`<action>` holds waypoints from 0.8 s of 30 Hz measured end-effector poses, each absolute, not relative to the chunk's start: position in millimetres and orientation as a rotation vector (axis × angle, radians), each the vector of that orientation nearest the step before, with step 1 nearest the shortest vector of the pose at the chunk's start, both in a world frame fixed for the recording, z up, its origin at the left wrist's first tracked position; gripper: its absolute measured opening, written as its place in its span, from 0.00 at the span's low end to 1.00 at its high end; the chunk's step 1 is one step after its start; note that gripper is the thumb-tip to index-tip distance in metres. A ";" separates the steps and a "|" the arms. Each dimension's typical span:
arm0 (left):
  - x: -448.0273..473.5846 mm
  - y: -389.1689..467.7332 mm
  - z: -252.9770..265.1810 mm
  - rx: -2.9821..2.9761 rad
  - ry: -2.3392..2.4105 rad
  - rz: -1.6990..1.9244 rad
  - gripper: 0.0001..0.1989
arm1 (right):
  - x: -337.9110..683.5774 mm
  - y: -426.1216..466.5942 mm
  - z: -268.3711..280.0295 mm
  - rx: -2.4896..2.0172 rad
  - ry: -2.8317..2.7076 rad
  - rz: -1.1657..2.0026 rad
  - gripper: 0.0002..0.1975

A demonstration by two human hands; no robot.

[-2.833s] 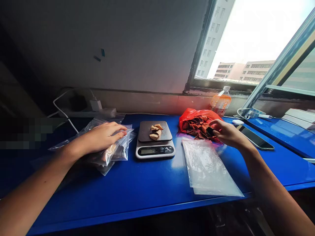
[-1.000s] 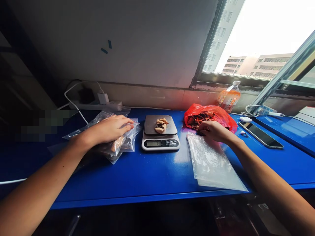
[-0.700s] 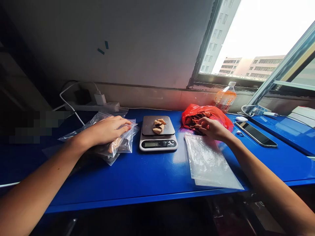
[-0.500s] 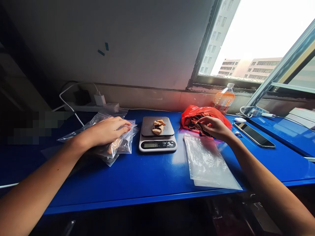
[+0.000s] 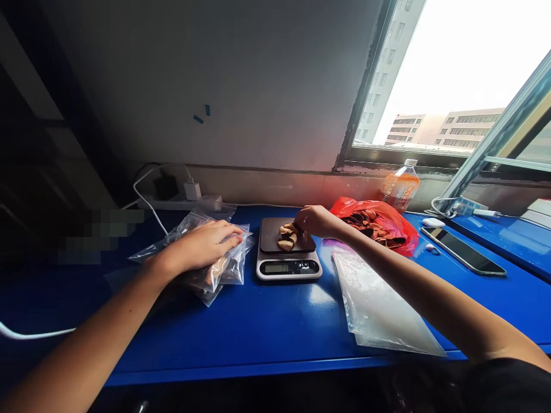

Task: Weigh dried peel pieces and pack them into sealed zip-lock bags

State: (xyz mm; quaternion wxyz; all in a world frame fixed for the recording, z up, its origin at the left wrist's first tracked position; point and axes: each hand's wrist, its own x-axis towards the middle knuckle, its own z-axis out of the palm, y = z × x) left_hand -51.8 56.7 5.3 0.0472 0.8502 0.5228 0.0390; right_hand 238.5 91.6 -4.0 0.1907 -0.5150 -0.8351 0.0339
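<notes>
My left hand (image 5: 210,244) lies flat, fingers stretched out, on a pile of clear plastic bags (image 5: 236,269) with some brown pieces inside. A digital kitchen scale (image 5: 269,236) with a dark weighing plate stands to its right, its small display lit with digits too blurred to read. Pale, curled dried pieces (image 5: 286,243) rest on the plate. Over the plate's right side, my right hand (image 5: 316,221) has its fingers pinched on a dark dried slice (image 5: 298,228), mostly hidden by the fingers. Behind my right forearm sits an opened red plastic bag (image 5: 411,223) full of dark reddish-brown dried slices (image 5: 370,221).
Flat clear bags (image 5: 383,310) lie on the blue table (image 5: 241,338) under my right forearm. To the right are a phone (image 5: 465,252), an earbud (image 5: 432,249) and its white case (image 5: 433,222). An orange drink bottle (image 5: 400,186) and a power strip (image 5: 210,202) stand along the wall.
My right hand has moved left from the red bag to the scale's plate, carrying a dark slice. My left hand stays on the bags. The whole view has shifted slightly.
</notes>
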 end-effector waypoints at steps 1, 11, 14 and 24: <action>-51.8 55.8 5.2 2.594 1.588 0.117 0.27 | 237.0 92.1 -4.4 -1.428 -2.357 0.113 0.09; -52.0 53.7 4.7 2.566 1.567 0.118 0.27 | 301.7 42.2 -2.1 -1.263 -1.860 -0.064 0.16; -51.5 56.3 3.7 2.582 1.584 0.101 0.27 | 329.6 27.3 -10.4 -1.322 -1.741 -0.164 0.13; -50.3 57.3 5.0 2.574 1.591 0.076 0.27 | 340.0 24.7 -9.5 -1.351 -1.667 -0.366 0.10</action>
